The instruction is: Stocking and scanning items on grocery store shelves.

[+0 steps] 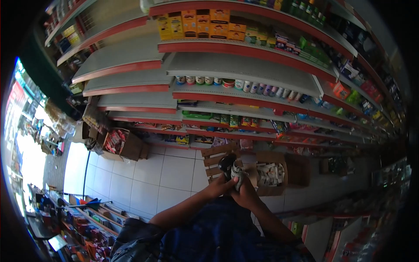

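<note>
My left hand [220, 185] is shut on a dark, rounded object [227, 161], perhaps a bottle or jar; its exact kind is too dim to tell. Against its right side, my right hand [244, 192] grips a crumpled grey-green cloth [237, 174]. Both hands are close together in front of my body, above a slatted wooden stool or small pallet [213, 160]. Just right of them stands an open cardboard box [270, 188] holding many small white packets [271, 174].
Red-edged store shelves [229, 49] with boxes, cans [209, 80] and packets rise ahead. A cardboard box [131, 147] of red packets stands left on the tiled floor [144, 183]. Stocked racks [95, 219] are behind on the lower left, and more shelving [319, 232] at lower right.
</note>
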